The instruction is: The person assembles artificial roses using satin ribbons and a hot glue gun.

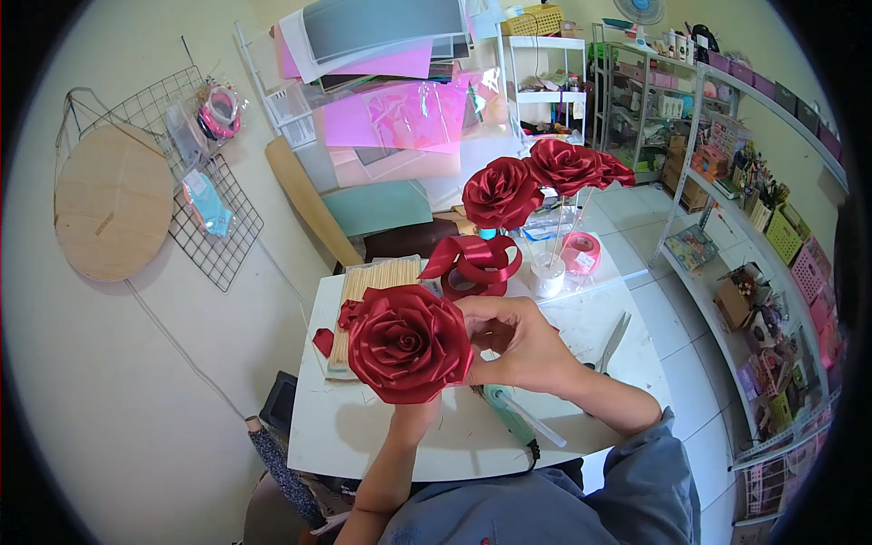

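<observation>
A large red ribbon rose [411, 343] faces the camera above the white table [363, 436]. My left hand [418, 413] is under the rose, its fingers hidden behind the bloom. My right hand [518, 345] is at the rose's right edge, thumb and fingers curved in against the petals. Behind the rose lies a roll of red ribbon [472, 265] with loose loops. Finished red roses [502, 193] on sticks stand beyond it, some in a white holder [547, 275]. A bundle of wooden sticks [381, 277] lies at the left.
A green glue gun [509, 413] with a glue stick lies near the table's front edge. Scissors [616, 341] lie at the right, by my right forearm. A pink tape roll [581, 252] is at the back right. Shelves [718, 227] line the right wall.
</observation>
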### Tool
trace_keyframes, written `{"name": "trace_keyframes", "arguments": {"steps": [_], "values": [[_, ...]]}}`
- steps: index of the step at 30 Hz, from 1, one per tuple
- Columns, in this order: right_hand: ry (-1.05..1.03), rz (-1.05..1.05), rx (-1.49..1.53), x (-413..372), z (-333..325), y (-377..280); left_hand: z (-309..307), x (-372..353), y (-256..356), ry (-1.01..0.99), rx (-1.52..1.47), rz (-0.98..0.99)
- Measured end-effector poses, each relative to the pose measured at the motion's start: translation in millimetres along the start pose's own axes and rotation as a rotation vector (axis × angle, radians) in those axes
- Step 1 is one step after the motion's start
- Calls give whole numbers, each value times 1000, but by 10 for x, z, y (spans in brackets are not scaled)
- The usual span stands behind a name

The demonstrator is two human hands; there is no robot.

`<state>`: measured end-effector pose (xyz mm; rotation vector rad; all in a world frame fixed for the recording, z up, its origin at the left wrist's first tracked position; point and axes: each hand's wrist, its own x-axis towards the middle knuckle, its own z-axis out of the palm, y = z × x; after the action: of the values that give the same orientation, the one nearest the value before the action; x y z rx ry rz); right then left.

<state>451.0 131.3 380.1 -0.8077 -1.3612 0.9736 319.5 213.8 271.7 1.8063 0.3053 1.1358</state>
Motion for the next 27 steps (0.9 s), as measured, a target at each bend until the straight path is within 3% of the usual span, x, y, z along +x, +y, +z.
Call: {"name": "trace_keyframes", "arguments": {"steps": [12,14,20,22,24,26,27], "values": [[30,-16,27,-26,9,43,82,43,280,97,-94,-274],[30,-21,36,-27,11,44,114,40,418,118,128,-116],[85,-20,40,-17,6,45,132,70,482,128,216,-49],[146,-178,-96,16,-7,81,71,60,325,98,240,-23],[161,-183,-82,26,-13,64,9,66,280,67,263,3],[175,-188,-67,41,-31,63,-24,103,329,-95,-14,-238],[187,-233,-130,48,-48,83,0,125,411,-95,-15,-239]]}}
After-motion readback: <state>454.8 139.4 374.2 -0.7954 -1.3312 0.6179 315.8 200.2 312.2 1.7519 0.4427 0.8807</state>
